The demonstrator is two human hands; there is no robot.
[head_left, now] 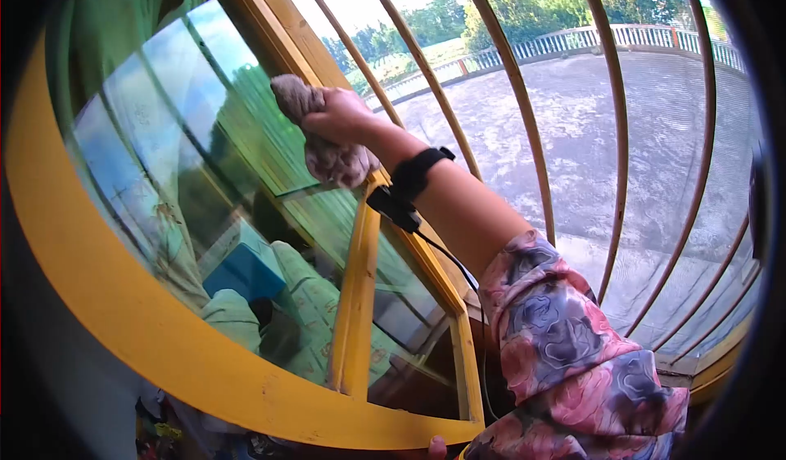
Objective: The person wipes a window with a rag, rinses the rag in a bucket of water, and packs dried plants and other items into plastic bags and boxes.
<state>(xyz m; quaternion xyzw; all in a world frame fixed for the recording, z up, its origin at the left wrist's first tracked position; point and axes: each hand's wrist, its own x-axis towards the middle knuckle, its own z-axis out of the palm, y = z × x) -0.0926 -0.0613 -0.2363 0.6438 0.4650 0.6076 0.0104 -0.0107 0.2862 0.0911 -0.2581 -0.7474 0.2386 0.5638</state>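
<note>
Over the yellow wooden frame (274, 22) and smooth glass (180, 133), gripping a bunched greyish-pink cloth (332, 153) in the closed right hand (337, 116), slanted lengthwise from upper left to lower right, with soft, lumpy folds. Cannot tell the grip of the left hand (437, 447), barely visible low down.

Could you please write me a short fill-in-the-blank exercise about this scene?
The right hand holds a bunched ____.
The strap around that arm is coloured ____.
The wide window frame is painted ____.
Between the window and the paved ground stands a row of ____.

Missing words: cloth; black; yellow; bars.
</note>
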